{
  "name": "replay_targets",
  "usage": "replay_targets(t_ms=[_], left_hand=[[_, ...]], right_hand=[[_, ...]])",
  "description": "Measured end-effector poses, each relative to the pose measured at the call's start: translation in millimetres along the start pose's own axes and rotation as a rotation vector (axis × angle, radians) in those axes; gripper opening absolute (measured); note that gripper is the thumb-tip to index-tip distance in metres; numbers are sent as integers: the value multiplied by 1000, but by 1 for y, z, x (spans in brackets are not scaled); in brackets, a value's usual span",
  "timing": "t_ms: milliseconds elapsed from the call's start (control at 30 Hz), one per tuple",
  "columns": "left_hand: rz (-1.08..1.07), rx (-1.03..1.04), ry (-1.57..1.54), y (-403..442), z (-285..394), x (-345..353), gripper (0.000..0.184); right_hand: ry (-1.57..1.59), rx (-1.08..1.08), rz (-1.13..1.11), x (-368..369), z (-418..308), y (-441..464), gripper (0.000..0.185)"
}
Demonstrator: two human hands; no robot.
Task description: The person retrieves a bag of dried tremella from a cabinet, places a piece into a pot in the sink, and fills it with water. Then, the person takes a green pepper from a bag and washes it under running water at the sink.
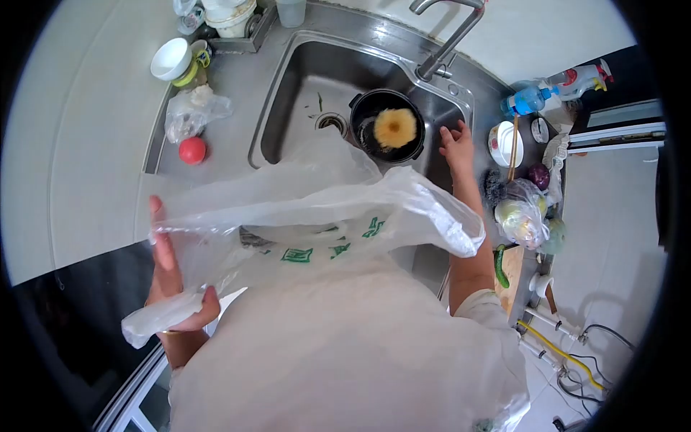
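Observation:
A thin translucent plastic bag (pixel 327 216) with green print spans the space in front of my body. My left hand (pixel 169 277) holds its left side, the fingers stretched along the bag and a loop of it hanging over the palm near the thumb. At the sink's right side, my right hand (pixel 457 147) is empty with its fingers apart, just right of a black pot (pixel 365 150). The bag's right end lies across my right forearm. Inside the pot is a round, fuzzy yellow thing (pixel 395 128) whose kind I cannot make out.
The steel sink (pixel 288 86) has a faucet (pixel 461 36) at its back right. Left on the counter are a red round thing (pixel 192 150), a bagged item (pixel 194 111) and a white bowl (pixel 171 59). Rightward stand bowls (pixel 505 144), a blue bottle (pixel 529 99), bagged produce (pixel 521 216) and a cucumber (pixel 501 266).

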State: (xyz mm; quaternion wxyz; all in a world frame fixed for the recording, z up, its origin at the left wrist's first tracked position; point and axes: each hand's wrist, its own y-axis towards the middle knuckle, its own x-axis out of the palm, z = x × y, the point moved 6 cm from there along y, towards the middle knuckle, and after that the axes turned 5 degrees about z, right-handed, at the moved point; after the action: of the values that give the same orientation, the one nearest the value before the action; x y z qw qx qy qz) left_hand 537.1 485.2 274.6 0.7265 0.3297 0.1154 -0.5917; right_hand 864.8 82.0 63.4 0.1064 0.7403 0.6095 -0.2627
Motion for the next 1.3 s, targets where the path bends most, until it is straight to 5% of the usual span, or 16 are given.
replay_targets(t_ms=[133, 267, 367, 567, 867, 967, 1200, 1300], left_hand=[[156, -27, -123, -11, -7, -25, 102], [330, -49, 67, -13, 1, -51, 99], [378, -20, 252, -19, 8, -75, 94], [559, -99, 444, -46, 26, -119, 91], [635, -256, 389, -65, 48, -123, 88], [634, -272, 415, -81, 45, -128, 86], [638, -343, 439, -116, 38, -138, 84], [632, -360, 443, -119, 34, -138, 83]], right_hand=[[-7, -32, -42, -7, -17, 2, 49], [-145, -147, -160, 4, -3, 20, 42], [-100, 99, -302, 26, 25, 13, 44], [-60, 560, -140, 73, 125, 6, 71], [299, 694, -350, 141, 117, -13, 77], [181, 554, -252, 138, 93, -8, 69], [-379, -407, 309, 58, -4, 123, 47], [-581, -659, 298, 52, -30, 191, 44]])
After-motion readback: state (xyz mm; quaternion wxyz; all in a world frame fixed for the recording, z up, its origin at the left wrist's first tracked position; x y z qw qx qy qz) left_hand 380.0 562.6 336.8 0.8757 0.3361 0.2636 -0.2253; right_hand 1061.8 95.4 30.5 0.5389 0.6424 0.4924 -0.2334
